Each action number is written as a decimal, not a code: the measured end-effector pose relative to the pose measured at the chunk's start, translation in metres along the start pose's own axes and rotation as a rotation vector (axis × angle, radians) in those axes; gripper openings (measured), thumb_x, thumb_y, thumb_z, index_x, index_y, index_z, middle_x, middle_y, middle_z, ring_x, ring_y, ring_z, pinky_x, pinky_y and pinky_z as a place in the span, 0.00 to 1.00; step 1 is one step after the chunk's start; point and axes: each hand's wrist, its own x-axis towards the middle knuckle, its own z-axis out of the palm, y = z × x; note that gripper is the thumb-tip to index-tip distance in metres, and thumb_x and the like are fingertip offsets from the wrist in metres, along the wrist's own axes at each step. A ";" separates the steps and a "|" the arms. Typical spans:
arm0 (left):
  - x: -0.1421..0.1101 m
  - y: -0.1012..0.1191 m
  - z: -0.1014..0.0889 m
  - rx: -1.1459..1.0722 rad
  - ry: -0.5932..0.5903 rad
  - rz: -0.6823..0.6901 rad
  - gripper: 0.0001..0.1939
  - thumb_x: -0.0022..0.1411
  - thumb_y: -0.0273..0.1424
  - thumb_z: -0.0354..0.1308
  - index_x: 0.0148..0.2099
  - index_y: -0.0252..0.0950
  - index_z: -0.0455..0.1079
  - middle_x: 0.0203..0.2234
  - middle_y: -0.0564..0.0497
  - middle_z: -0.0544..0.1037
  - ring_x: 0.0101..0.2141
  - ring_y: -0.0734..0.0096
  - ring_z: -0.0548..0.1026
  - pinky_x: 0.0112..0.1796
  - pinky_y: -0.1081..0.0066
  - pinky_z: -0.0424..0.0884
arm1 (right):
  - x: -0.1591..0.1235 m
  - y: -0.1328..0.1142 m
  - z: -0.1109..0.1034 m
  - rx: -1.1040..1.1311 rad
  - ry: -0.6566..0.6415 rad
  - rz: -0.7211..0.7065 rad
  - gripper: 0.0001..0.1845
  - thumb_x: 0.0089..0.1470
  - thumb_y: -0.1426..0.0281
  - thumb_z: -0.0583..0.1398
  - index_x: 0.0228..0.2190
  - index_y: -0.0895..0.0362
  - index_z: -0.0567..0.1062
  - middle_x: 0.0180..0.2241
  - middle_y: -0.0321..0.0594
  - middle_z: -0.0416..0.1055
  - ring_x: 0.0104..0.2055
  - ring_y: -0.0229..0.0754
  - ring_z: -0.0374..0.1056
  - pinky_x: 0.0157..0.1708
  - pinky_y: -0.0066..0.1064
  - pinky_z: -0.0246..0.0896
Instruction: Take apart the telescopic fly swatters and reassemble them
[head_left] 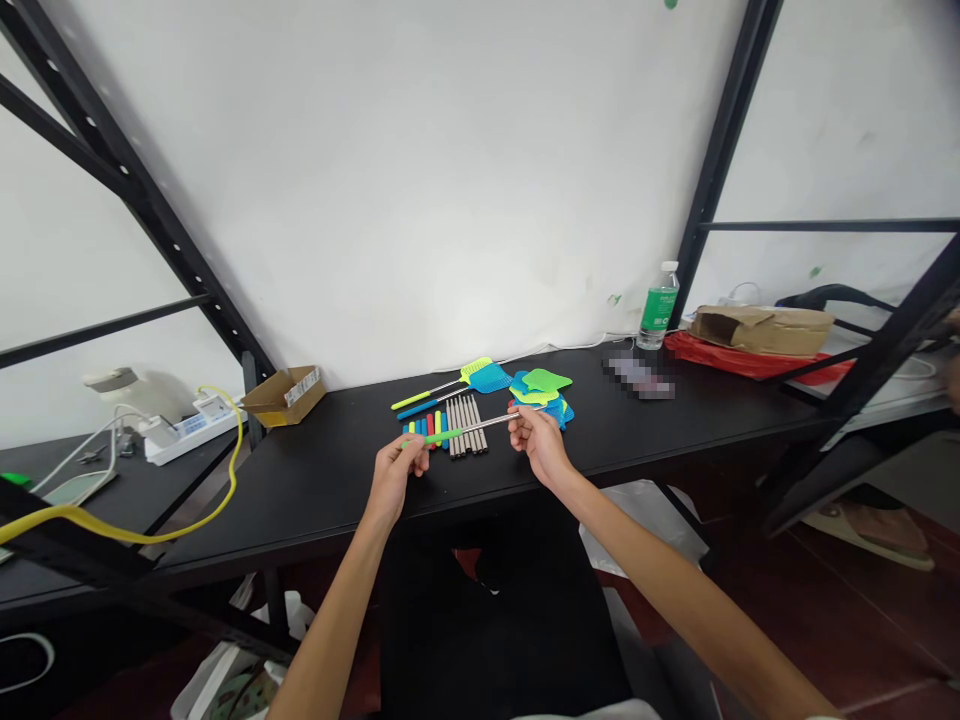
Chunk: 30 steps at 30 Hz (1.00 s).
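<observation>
And look at this: the left hand (397, 472) is clenched on the green grip (439, 436) of a metal fly swatter shaft (484, 424), and the right hand (536, 440) pinches its far end! It's held above the black table (315, 490), across a row of coloured handles (430, 430) and brown rods (466, 425), with blue and green mesh swatter heads (541, 392) just beyond the right hand.

The left hand (394, 478) grips the green handle of a fly swatter rod (457, 433), and the right hand (537, 440) holds its metal far end, above a black bench (300, 480). Just beyond lie a row of rods with coloured grips (459, 428), two assembled swatters (480, 378), and loose green and blue mesh heads (541, 388).
</observation>
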 end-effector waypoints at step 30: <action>-0.001 0.004 0.004 0.082 -0.071 0.017 0.18 0.63 0.43 0.59 0.28 0.35 0.69 0.18 0.53 0.69 0.21 0.75 0.64 0.24 0.74 0.61 | 0.000 0.001 0.000 0.009 0.007 -0.017 0.15 0.46 0.59 0.66 0.29 0.58 0.77 0.21 0.36 0.70 0.18 0.34 0.61 0.17 0.27 0.50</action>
